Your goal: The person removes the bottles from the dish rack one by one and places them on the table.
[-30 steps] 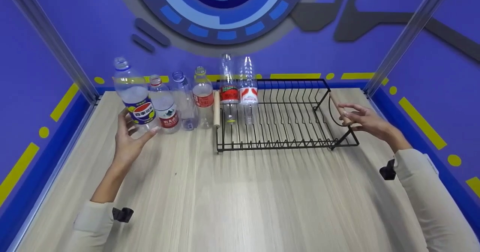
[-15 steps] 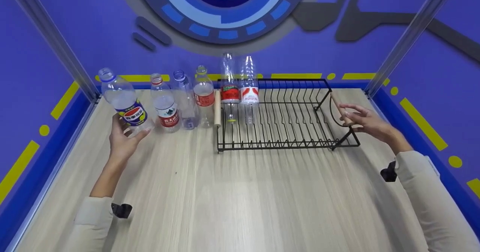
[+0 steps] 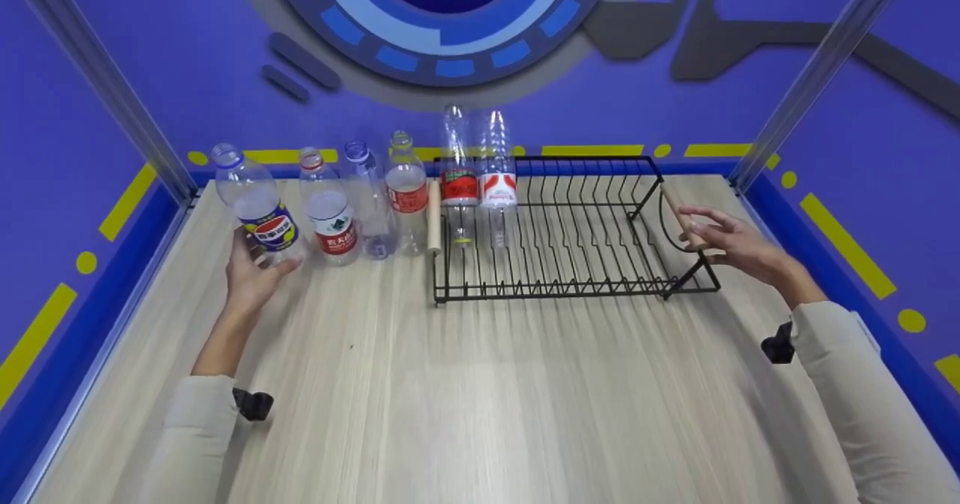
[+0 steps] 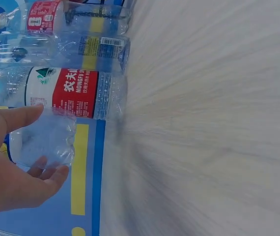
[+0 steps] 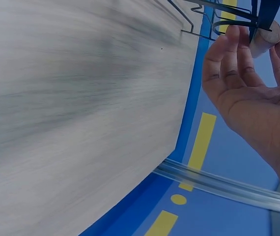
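My left hand (image 3: 253,279) grips a clear plastic bottle (image 3: 259,204) with a blue-and-yellow label, low down near its base. The bottle has no cap and leans to the left; in the left wrist view its base (image 4: 56,142) hangs off the table. Just right of it stands a bottle with a red-and-white label (image 3: 335,223), then a plain clear bottle (image 3: 375,219) and a red-labelled bottle (image 3: 407,196). On the far right, my right hand (image 3: 739,247) holds the wooden handle (image 3: 682,219) of a black wire dish rack (image 3: 570,290) between thumb and fingers.
Two empty bottles stand upside down in the rack's left end, one with a red label (image 3: 459,187), one with a red-and-white label (image 3: 497,189). Blue-purple panels (image 3: 187,61) enclose the wooden table (image 3: 480,399) at the back and sides.
The blue-and-yellow-labelled bottle has come down and left with my left hand, then shifted slightly right. My right hand and the rack have stayed put.
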`<state>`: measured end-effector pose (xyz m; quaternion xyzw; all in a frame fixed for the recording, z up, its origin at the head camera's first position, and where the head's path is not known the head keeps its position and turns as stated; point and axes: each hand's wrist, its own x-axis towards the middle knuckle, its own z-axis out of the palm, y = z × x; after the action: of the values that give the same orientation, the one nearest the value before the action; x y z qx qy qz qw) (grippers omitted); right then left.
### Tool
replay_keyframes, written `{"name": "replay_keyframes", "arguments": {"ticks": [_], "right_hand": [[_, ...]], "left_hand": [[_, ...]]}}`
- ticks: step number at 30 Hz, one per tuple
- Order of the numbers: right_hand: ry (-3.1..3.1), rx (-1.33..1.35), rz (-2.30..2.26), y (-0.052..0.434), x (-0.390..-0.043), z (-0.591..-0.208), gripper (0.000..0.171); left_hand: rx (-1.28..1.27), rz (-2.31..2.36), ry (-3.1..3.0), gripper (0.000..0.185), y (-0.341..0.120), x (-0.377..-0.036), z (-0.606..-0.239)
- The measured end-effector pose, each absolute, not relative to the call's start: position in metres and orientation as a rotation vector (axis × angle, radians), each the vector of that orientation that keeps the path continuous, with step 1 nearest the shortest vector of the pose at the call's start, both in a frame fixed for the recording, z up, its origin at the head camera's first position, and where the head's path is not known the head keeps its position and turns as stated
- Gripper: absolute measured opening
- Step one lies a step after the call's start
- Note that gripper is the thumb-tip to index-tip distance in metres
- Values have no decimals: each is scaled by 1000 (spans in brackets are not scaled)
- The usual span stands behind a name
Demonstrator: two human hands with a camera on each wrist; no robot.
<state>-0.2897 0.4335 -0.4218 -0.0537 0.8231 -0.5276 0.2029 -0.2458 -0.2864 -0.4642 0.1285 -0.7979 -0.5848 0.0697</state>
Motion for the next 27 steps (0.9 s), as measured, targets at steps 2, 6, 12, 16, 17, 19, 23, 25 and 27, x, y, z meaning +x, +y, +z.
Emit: {"name": "replay_keyframes", "arguments": {"ticks": [2, 6, 12, 16, 17, 19, 23, 25, 27], "right_hand": [[2298, -155, -1477, 433, -290, -422, 54], [2277, -172, -1510, 432, -291, -423, 52], [2253, -178, -1539, 432, -291, -425, 52], [2260, -172, -1529, 433, -290, -425, 54], [2261, -169, -1525, 433, -290, -425, 54], [2261, -161, -1525, 433, -290, -425, 55], [2245, -144, -1546, 433, -290, -427, 54], [2235, -143, -1556, 433, -290, -428, 54], [2226, -143, -1562, 433, -290, -430, 54]], "left_hand": [[389, -1767, -2405, 95, -287, -250, -466], [382, -1758, -2436, 95, -289, -258, -471], [352, -1740, -2486, 93, -294, -268, -480], [367, -1734, -2481, 95, -296, -273, -487], [379, -1732, -2477, 95, -296, -275, -488], [398, -1728, -2471, 97, -296, -277, -491], [403, -1730, -2484, 97, -295, -279, -496], [393, -1736, -2488, 96, -295, -280, -497], [380, -1741, -2496, 95, -295, -281, -498]]}}
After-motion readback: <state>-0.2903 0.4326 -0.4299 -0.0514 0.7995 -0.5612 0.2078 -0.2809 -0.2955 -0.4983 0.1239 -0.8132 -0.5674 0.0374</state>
